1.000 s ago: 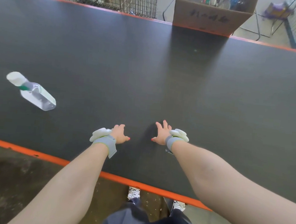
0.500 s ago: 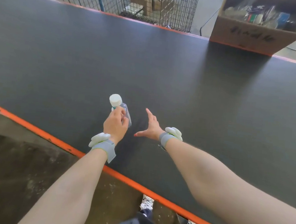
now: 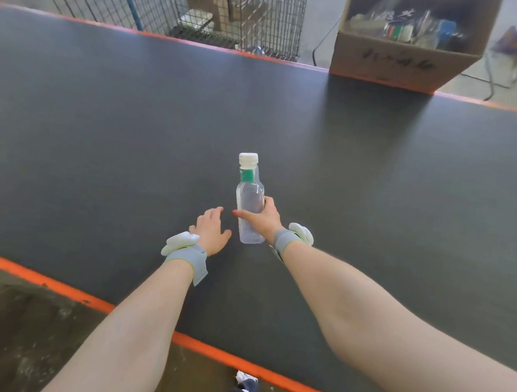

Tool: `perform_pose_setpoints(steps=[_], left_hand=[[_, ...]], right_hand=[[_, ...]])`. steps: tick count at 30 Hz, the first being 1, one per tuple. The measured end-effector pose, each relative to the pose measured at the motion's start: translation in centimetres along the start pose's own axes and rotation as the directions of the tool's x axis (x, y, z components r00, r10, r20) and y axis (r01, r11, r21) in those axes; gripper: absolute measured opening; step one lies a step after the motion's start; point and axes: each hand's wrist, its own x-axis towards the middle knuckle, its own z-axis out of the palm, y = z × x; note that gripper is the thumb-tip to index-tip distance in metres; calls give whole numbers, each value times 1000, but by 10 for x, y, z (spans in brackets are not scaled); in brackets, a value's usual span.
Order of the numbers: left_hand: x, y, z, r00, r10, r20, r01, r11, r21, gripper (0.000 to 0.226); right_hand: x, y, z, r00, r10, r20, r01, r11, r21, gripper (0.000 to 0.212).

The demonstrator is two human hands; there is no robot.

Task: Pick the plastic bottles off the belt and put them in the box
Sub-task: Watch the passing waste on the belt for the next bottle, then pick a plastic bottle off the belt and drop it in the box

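R hand (image 3: 262, 220) wraps the clear bottle (image 3: 250, 204) low on its body, L hand (image 3: 212, 231) loose and empty beside it — I'd lift clean off the belt (image 3: 131, 118), carry across, drop into the box (image 3: 402, 64).

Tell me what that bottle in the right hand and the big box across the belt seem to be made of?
The bottle looks like clear, glossy plastic: the dark belt shows through its body, and it has a white cap and a green neck band. The box looks like matte brown corrugated cardboard, with open flaps and dark writing on its front. The right hand grips the bottle.
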Motion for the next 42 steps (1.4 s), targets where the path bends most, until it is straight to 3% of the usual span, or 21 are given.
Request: perform_pose_setpoints(steps=[8,13,16,21,25,28,30,34,37,39,42], left_hand=[[67,123,-5,990,89,111,-91,996,20,70],[128,209,-3,977,162,141,-176,980,96,74],[161,257,-5,974,178,139,-193,975,107,75],[217,309,-22,979,196,48,-200,974,102,71],[279,332,-31,977,212,-5,-212,975,66,69],[306,332,-23,977,212,-38,-210,977,48,68],[308,326,-16,975,218,-39,-216,975,46,68],[305,315,-2,978,207,-10,-207,978,17,68],[310,304,4,979,205,2,-205,979,-5,68],[315,301,7,978,209,-1,-209,978,-6,68],[327,297,8,982,191,-4,-191,981,-14,67]], right_hand=[[39,-21,-125,962,182,-204,-129,960,247,87],[83,-47,-213,941,241,-239,-121,896,428,88],[118,-77,-256,929,231,-289,-51,853,519,84],[182,-181,-331,911,69,-406,201,786,584,84],[270,-265,-399,904,24,-426,320,621,716,86],[369,-267,-441,905,-8,-426,304,712,633,104],[381,-261,-444,912,-60,-405,288,797,530,110],[332,-280,-413,925,-122,-360,291,837,464,90],[343,-293,-397,946,-173,-273,273,880,387,91],[352,-300,-386,911,-156,-383,251,944,212,87],[360,-308,-376,852,-243,-463,247,968,-54,68]])
